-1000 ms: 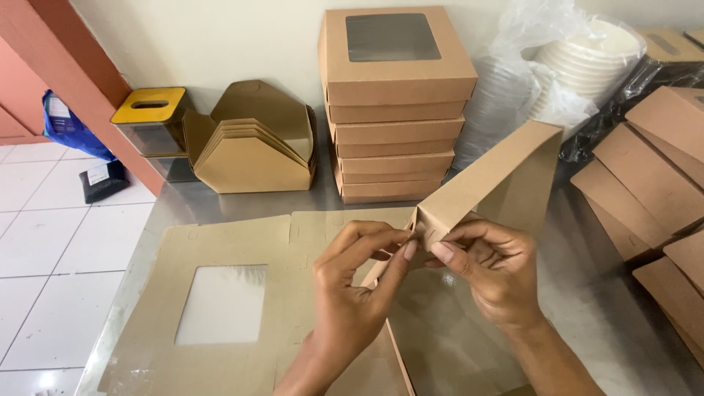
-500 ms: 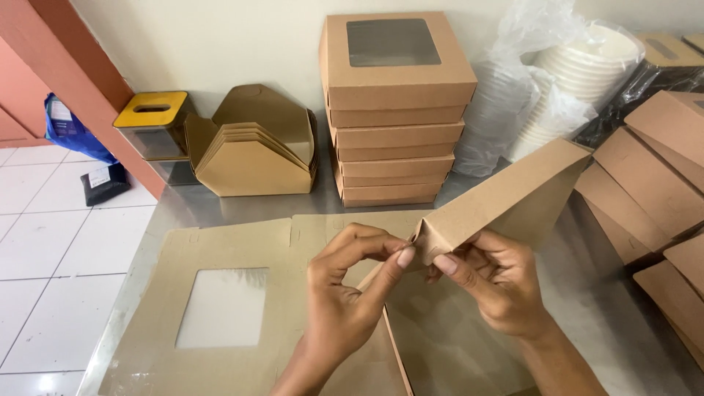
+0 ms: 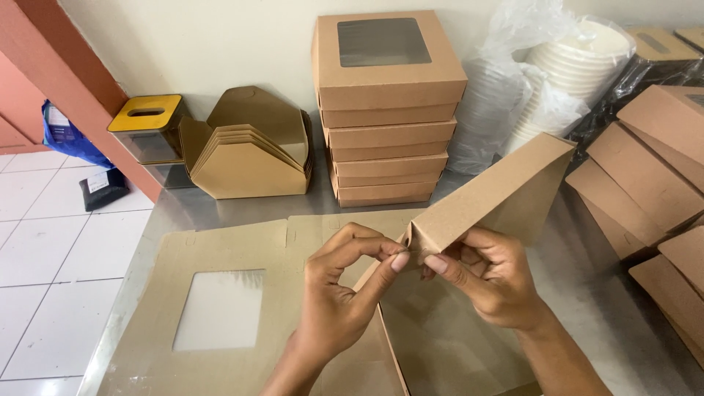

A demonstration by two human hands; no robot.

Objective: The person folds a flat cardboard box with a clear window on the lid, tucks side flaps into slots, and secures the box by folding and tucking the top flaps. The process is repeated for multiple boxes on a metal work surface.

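Fingers of both hands are pinching narrowly on the raised corner of the half-folded kraft box; uneven pressure is risking creasing or tearing that corner.

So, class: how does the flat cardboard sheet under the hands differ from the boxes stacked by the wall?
The flat cardboard sheet lies unfolded on the table; the stacked boxes are fully folded and closed. The sheet is single and spread wide; the boxes are piled compactly. Both hands, left and right, pinch the sheet's raised corner; nobody touches the boxes. Both are brown card with a square window.
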